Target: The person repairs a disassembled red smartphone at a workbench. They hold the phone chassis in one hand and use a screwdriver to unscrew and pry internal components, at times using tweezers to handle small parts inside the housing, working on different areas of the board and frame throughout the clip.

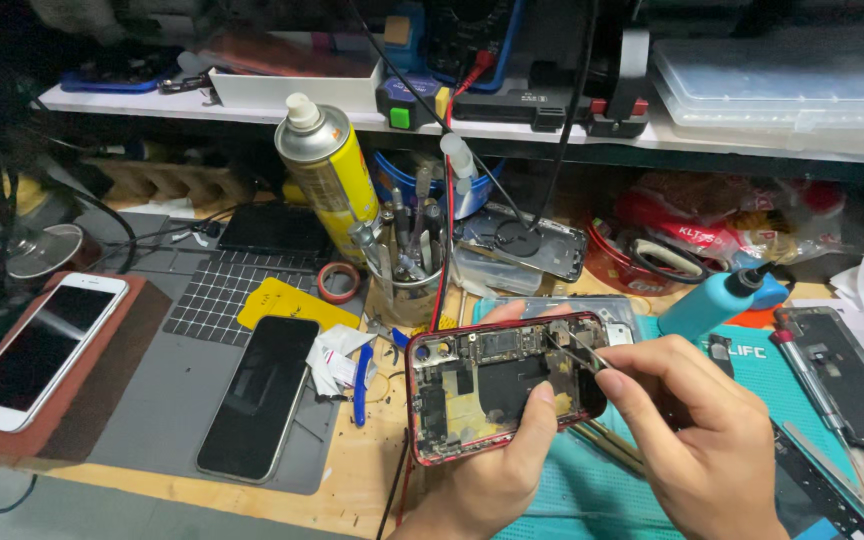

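The left hand [497, 470] clasps an opened red phone chassis [504, 385], held just right of the black phone [257, 397] lying on the grey mat. The right hand [697, 430] pinches tweezers [574, 350] whose tips sit among the upper-right components, so a small part seems to be under work; any lift calls for a steady, fine pull.

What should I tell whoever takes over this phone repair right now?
Left hand holds the opened red phone above the teal mat, insides facing up.
Right hand holds tweezers, tips inside the phone's upper part.
Done: the phone is open, with no screen on it.
Left: whatever the tweezers are working on; too small to tell what.
Nearby: a black phone on the grey mat and a blue bottle.
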Demonstrator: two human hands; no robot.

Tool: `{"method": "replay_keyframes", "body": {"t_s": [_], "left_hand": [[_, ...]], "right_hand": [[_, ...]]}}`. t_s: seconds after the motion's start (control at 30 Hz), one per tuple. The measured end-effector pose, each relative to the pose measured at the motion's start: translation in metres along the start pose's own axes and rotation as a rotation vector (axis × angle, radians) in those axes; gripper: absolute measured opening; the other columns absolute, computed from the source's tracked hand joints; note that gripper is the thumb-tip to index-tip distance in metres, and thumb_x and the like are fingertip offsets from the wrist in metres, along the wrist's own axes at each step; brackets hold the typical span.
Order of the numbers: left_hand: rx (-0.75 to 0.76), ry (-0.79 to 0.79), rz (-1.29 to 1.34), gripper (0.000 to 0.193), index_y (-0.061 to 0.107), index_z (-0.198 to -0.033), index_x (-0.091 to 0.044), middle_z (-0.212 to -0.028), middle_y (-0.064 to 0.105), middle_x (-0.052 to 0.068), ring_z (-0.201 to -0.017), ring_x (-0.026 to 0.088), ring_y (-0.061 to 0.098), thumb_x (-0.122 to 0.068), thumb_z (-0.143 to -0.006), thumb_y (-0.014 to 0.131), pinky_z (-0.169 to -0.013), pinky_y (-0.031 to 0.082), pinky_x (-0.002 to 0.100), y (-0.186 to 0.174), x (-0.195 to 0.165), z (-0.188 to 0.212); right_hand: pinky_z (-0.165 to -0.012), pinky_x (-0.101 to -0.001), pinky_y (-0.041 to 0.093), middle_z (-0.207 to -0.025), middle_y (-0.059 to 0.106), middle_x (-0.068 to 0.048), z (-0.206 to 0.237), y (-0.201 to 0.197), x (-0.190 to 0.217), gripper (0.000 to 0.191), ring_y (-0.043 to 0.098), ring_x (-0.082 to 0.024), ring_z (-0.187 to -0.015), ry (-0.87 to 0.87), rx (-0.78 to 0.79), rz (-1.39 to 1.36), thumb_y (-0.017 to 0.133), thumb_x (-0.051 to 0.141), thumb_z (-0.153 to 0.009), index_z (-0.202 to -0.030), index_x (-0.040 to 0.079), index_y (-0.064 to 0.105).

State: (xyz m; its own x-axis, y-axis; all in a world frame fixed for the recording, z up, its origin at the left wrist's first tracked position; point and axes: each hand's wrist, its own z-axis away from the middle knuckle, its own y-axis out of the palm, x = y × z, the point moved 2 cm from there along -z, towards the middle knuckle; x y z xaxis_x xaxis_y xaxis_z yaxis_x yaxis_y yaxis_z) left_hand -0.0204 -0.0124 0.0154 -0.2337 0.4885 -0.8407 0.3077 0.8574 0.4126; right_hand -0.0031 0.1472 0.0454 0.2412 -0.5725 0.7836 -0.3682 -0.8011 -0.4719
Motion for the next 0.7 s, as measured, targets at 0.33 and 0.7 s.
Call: {"method": "replay_keyframes", "body": {"t_s": [0.33,0.7], "left_hand": [[-0.008,0.013,0.041,0.063,0.023,-0.155,0.004,-0.152,0.052,0.019,-0.137,0.025,0.056,0.007,-0.098,0.049,-0.119,0.043,0.038,0.001,0.007,0.003],[0.000,0.056,0.032,0.063,0.022,-0.156,0.005,-0.153,0.050,0.021,-0.140,0.026,0.054,0.007,-0.099,0.048,-0.122,0.042,0.038,0.005,0.009,0.004]], "right_hand": [[-0.055,-0.0217,0.045,-0.081,0.070,-0.002,0.000,0.000,0.008,0.013,0.063,-0.007,-0.062,-0.090,-0.025,0.055,0.075,0.005,-0.084,-0.097,0.002,0.076],[-0.052,-0.0226,0.044,-0.079,0.070,-0.002,0.000,-0.002,0.011,0.014,0.059,-0.008,-0.058,-0.104,-0.033,0.074,0.076,0.006,-0.083,-0.096,0.003,0.075]]}}
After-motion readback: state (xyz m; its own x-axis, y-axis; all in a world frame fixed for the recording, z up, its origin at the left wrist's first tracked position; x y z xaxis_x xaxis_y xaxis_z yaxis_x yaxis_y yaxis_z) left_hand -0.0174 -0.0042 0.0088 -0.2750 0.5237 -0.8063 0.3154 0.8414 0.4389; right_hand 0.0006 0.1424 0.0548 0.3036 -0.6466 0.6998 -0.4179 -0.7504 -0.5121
